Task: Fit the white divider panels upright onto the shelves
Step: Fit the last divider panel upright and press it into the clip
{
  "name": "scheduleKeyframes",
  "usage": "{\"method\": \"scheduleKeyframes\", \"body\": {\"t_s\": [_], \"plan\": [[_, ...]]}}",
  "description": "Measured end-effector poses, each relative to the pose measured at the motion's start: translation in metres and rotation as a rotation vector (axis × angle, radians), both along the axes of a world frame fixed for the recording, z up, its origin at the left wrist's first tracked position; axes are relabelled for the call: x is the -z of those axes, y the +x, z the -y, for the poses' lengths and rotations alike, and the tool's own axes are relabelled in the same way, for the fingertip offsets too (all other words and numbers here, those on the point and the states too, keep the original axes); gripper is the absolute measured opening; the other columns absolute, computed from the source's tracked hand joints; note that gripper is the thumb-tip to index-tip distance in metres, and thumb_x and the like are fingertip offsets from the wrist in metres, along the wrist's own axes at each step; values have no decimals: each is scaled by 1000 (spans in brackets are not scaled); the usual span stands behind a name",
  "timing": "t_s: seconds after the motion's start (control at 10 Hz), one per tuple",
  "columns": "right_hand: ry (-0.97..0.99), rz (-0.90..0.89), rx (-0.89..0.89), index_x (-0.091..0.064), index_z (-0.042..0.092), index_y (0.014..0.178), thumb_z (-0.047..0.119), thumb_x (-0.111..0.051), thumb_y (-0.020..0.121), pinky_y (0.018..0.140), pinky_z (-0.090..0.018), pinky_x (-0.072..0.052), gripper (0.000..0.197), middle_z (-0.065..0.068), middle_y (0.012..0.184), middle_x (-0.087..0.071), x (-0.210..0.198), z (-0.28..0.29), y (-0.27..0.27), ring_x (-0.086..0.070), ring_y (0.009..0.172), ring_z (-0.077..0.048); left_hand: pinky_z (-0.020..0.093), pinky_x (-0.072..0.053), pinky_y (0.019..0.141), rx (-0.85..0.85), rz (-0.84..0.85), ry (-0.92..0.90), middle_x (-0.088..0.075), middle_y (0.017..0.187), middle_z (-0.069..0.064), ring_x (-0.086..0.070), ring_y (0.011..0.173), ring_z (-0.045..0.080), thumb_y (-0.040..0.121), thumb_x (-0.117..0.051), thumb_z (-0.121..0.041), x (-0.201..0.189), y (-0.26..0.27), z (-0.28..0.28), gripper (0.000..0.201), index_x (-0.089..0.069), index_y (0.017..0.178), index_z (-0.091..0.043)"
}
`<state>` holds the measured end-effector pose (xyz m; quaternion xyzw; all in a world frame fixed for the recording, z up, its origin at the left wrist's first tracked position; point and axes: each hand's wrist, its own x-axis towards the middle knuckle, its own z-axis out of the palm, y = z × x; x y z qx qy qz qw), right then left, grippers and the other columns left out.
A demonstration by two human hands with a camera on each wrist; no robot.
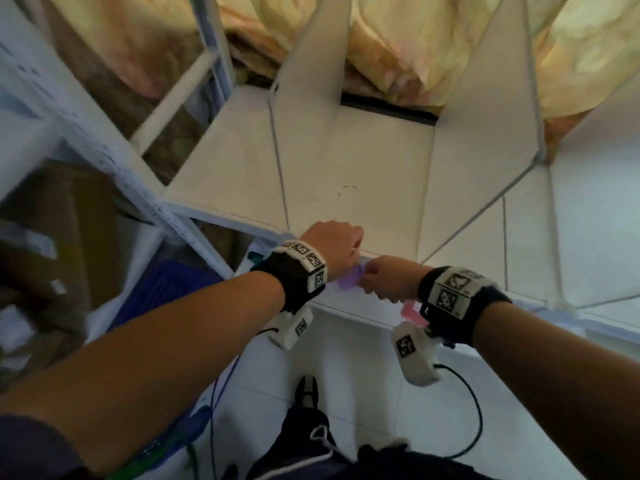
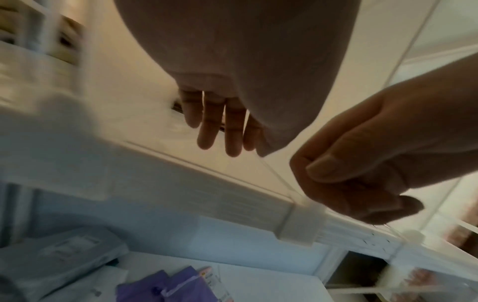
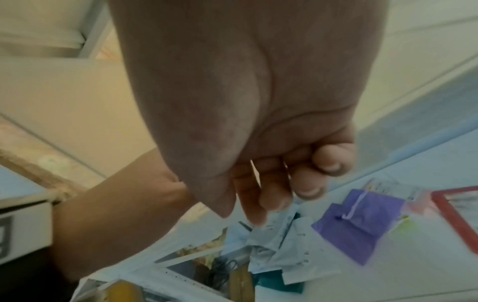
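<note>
A white shelf panel [image 1: 363,174] lies flat, with one white divider panel [image 1: 304,116] upright at its left and another [image 1: 485,116] upright at its right. Both hands meet at the shelf's front edge between the two dividers. My left hand [image 1: 341,237] reaches over the edge; in the left wrist view its fingers [image 2: 220,126] are straight above the shelf surface. My right hand [image 1: 377,278] is curled, and its thumb and forefinger [image 2: 349,177] pinch the thin front edge beside a white clip [image 2: 300,222]. The right wrist view shows the curled fingers [image 3: 279,190].
Purple pouches [image 3: 362,220], papers and a red-framed item [image 3: 455,214] lie on the shelf below. A white bed frame [image 1: 180,81] and a blue crate [image 1: 162,289] stand at the left. Yellow bedding [image 1: 398,39] hangs behind. Black pliers [image 1: 306,389] lie on the tiled floor.
</note>
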<state>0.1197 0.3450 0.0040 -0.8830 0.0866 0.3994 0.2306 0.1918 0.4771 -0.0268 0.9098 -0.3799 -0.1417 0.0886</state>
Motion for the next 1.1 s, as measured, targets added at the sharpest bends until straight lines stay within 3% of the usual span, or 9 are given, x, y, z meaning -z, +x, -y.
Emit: {"method": "scheduleKeyframes", "body": {"t_s": [0.1,0.2,0.3,0.5,0.6,0.7,0.8,1.0,1.1], "plan": [[24,135,-34,-59,11,88,28,-50,93,56,-26,-38,20,-7,77,-59,1,-36,27,-50,62,-20,33,-36,60,-194,-32,29,-57,81,7,-47,65,25,96,-42,-31,-5,5,-55,18,-47,86,-18],[3,219,-77,-57,14,90,33,-53,93,71,-28,-40,20,-7,91,-62,2,-55,54,-55,80,-23,33,-36,61,-355,-42,72,-54,79,5,-47,65,23,94,-45,-38,-9,19,-94,22,-45,84,-19],[16,235,-40,-55,13,93,36,-53,94,77,-35,-48,23,-10,100,-65,2,-68,79,-56,83,-24,34,-37,68,-412,-117,127,-49,88,0,-49,79,24,94,-48,-48,-13,38,-112,30,-44,95,-19],[-10,183,36,-56,11,94,34,-51,95,75,-36,-52,23,-10,95,-64,13,-76,105,-60,81,-25,35,-41,73,-387,-145,157,-53,95,2,-51,82,24,95,-44,-54,2,58,-95,36,-51,100,-19],[63,149,131,-56,10,98,31,-46,98,65,-29,-50,23,-10,97,-63,12,-74,105,-59,82,-24,34,-40,73,-408,-190,81,-59,103,7,-53,84,26,96,-41,-41,13,60,-85,26,-52,99,-18],[118,127,238,-56,9,100,31,-45,98,75,-35,-52,26,-6,97,-63,4,-65,100,-59,80,-24,33,-39,71,-442,-231,54,-52,92,6,-52,81,26,95,-42,-34,12,62,-81,20,-50,91,-17],[134,125,312,-58,9,101,27,-47,97,75,-35,-52,22,-5,96,-64,-2,-55,95,-59,78,-23,33,-38,69,-439,-226,69,-52,87,5,-53,78,26,95,-42,-34,10,62,-82,25,-54,92,-13],[197,137,383,-59,8,110,24,-50,95,68,-31,-49,24,-6,99,-65,-35,-44,68,-58,80,-24,34,-43,76,-379,-215,141,-61,107,10,-54,85,28,96,-46,-35,-6,53,-90,29,-59,105,-10],[223,206,395,-57,9,109,23,-49,96,61,-26,-44,21,-7,98,-63,-63,-39,49,-56,77,-23,34,-44,76,-373,-170,113,-62,106,9,-56,86,27,96,-48,-34,-35,41,-90,29,-61,107,-10]]}}
